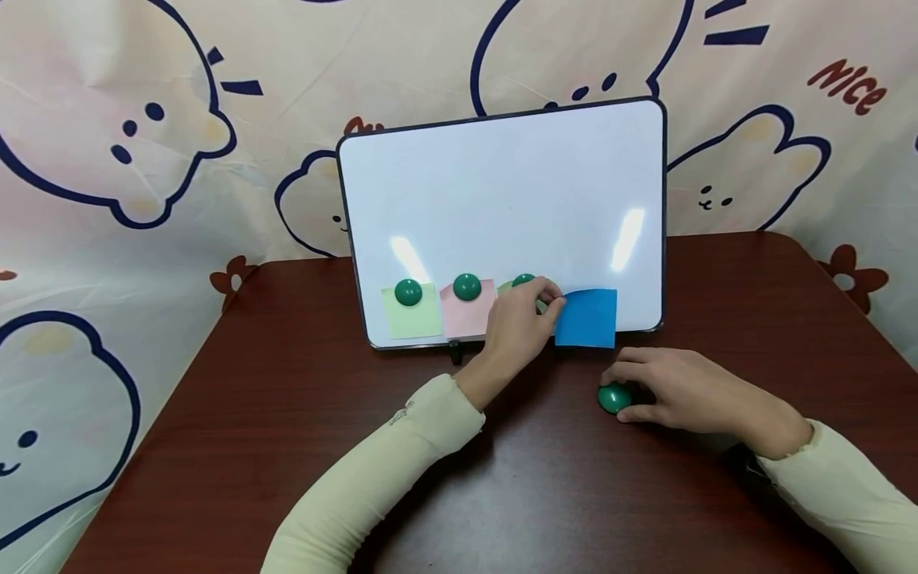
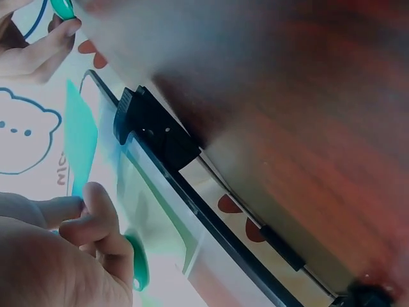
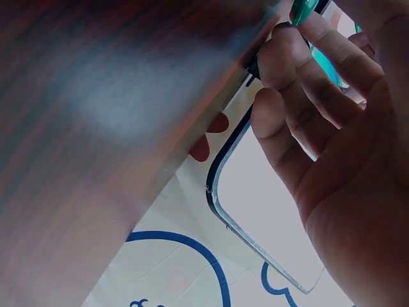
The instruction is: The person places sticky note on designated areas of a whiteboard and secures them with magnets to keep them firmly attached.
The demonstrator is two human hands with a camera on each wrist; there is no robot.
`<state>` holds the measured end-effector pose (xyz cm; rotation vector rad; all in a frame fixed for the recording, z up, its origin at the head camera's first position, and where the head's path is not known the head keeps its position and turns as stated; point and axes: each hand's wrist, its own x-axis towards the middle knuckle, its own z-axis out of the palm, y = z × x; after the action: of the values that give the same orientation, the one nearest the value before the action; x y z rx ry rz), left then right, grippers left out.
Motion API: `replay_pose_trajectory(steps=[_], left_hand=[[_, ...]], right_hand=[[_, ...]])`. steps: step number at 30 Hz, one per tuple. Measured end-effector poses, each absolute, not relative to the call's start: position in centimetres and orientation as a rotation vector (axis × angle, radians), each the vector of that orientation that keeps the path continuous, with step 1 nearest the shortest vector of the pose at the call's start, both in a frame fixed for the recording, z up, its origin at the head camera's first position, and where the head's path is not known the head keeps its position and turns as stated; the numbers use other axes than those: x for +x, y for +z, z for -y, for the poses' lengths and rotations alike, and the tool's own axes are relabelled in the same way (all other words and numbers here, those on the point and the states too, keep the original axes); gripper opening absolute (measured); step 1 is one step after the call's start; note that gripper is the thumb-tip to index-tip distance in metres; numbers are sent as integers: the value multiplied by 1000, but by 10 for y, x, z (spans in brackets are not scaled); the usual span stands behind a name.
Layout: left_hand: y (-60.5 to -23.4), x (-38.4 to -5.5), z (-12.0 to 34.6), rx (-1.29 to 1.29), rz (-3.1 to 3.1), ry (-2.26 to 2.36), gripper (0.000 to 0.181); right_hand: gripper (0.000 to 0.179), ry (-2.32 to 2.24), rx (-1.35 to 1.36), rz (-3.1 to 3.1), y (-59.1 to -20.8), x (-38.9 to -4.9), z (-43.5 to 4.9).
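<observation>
A whiteboard [image 1: 502,191] stands upright on the table. My left hand [image 1: 522,319] pinches the upper left corner of a blue sticky note [image 1: 586,319] at the board's lower right; the left wrist view shows this note [image 2: 80,137] standing out from the thumb and finger. My right hand [image 1: 681,391] holds a round green magnet [image 1: 613,398] between thumb and fingers, in front of the board and below the note. Behind my left hand, another green magnet [image 1: 523,280] sits on a green note, mostly hidden in the head view.
Left along the board's lower edge, a green magnet [image 1: 408,292] sits on a pale green note [image 1: 416,323], and another magnet [image 1: 467,287] on a pink note [image 1: 466,317]. A black stand clip [image 2: 153,125] grips the board's bottom edge. A patterned cloth [image 1: 143,263] hangs behind the table [image 1: 215,446].
</observation>
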<state>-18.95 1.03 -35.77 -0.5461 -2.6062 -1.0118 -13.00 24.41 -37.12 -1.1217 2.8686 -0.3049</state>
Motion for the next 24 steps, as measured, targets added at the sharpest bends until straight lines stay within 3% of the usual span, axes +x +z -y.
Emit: replay_pose_trajectory(steps=[24], left_hand=[[-354, -199, -24, -408, 2569, -905, 17]], right_hand=[[38, -285, -1109, -2860, -371, -131, -244]])
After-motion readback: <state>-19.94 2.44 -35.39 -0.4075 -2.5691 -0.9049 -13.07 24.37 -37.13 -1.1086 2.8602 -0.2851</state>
